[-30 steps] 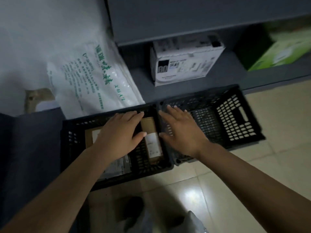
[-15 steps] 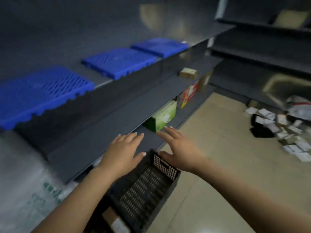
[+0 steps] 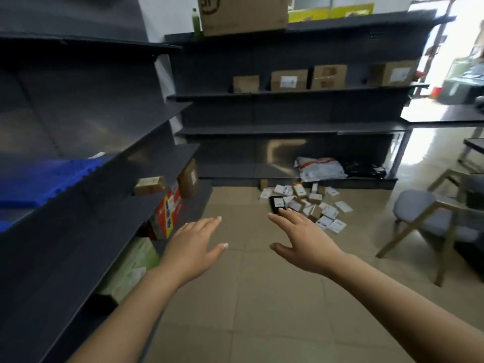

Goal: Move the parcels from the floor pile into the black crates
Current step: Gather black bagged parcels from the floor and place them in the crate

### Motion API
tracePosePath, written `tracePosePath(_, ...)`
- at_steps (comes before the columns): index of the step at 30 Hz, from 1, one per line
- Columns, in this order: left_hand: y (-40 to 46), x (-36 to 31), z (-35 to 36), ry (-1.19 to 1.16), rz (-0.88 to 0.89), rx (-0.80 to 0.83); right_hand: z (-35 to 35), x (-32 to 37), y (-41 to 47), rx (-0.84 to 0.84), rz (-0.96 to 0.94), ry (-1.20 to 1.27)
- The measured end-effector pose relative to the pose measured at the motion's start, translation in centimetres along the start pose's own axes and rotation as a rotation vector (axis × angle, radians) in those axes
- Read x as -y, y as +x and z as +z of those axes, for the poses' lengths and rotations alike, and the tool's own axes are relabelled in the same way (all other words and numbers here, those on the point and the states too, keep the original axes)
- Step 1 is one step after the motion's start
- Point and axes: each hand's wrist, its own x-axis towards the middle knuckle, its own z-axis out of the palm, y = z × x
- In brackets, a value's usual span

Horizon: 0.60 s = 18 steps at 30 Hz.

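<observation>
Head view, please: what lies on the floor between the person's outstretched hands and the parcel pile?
Only bare beige floor tiles ahead of the left hand; the right hand's fingertips overlap the scattered small parcels.

A small shop or parcel storeroom is showing here: dark metal shelving [image 3: 288,129] is lining two walls, cardboard boxes [image 3: 289,80] with labels are sitting along one shelf, a pile of small parcels [image 3: 306,203] is lying on the tiled floor [image 3: 262,297], a white mail bag [image 3: 320,169] is resting on the lowest shelf, and daylight is coming through a doorway [image 3: 458,48] at the right
</observation>
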Motion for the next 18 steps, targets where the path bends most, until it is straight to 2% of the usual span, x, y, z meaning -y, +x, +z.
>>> tracePosePath(6,12.5,-5.6,4.6,-0.02,0.058,0.104,-0.9,-12.1,3.9,-0.045,0.112,0.027)
tracePosePath(9,17.3,-6.7,6.7,-0.025,0.083,0.182,0.3,-16.6,6.0,0.053,0.156,0.013)
tracePosePath(12,22.5,-6.5,9.0,-0.006,0.095,0.244,1.3,-21.1,9.2,0.122,0.19,-0.007)
tracePosePath(18,34.9,-3.4,13.9,0.04,0.124,0.297,3.6,-29.9,18.6,0.128,0.258,-0.001)
